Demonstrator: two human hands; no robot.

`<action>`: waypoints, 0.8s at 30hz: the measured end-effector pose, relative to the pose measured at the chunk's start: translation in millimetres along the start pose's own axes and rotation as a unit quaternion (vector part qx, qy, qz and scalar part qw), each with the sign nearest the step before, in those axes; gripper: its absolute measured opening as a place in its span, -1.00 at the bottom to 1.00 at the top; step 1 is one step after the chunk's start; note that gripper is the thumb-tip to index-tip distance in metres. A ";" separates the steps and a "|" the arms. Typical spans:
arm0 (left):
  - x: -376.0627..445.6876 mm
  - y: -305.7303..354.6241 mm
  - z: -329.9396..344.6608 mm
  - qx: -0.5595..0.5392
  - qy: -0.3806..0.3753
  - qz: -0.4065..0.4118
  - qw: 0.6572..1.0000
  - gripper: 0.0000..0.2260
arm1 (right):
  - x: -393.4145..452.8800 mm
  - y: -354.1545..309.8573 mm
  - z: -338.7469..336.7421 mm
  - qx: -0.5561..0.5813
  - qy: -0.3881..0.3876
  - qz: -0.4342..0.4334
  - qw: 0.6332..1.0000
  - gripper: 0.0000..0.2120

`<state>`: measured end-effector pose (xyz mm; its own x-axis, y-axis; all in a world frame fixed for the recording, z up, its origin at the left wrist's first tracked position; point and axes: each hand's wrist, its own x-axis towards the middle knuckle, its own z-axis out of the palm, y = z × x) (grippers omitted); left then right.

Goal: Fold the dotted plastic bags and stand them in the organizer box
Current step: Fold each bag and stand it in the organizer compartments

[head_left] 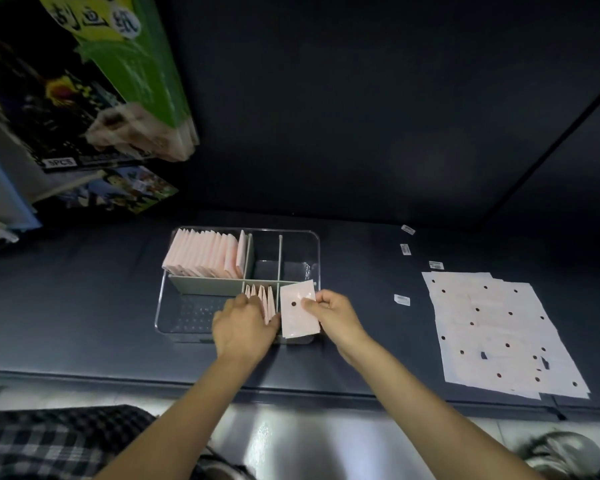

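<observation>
While the left hand rests with straight fingers against a short row of folded bags standing in the near compartment of the clear organizer box, the right hand pinches a folded dotted bag between thumb and fingers, held upright just beside that row. A fuller row of folded bags fills the far left compartment. Unfolded dotted bags lie stacked on the dark worktop, well to the right.

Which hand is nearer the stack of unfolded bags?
Right. The right hand, pinching a folded bag, is nearer the stack; the left hand lies farther, at the box.
</observation>
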<state>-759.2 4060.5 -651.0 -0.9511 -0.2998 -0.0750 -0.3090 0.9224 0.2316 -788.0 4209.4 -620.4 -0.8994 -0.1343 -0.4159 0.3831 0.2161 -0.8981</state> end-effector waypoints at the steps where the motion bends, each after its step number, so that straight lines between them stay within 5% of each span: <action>1: 1.0 1.4 0.4 0.002 -0.005 0.002 1.000 -0.67 | 3.9 -1.7 3.4 -0.016 0.000 -0.002 1.000 -0.90; 8: 4.7 -6.8 -6.7 -0.139 -0.008 -0.058 0.989 -0.87 | 24.0 -6.8 22.0 -0.215 0.041 -0.070 0.973 -0.68; 12: 3.9 -13.0 -6.8 -0.154 0.000 -0.072 0.985 -0.88 | 26.1 -7.6 31.0 -0.316 0.046 -0.109 0.941 -0.86; 19: 2.2 -16.5 -5.0 -0.145 0.016 -0.036 0.989 -0.90 | 24.8 -9.2 53.4 -0.490 0.056 -0.161 0.855 -0.84; 24: -0.9 -14.3 -1.0 -0.143 0.029 0.002 0.989 -0.83 | 24.5 -9.2 58.2 -0.480 0.052 -0.140 0.864 -0.72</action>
<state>-753.9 4047.3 -653.2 -0.9483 -0.3168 -0.0189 -0.2838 0.8201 0.4969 -801.4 4147.8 -630.6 -0.9616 -0.2349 -0.1422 -0.1592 0.8989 -0.4082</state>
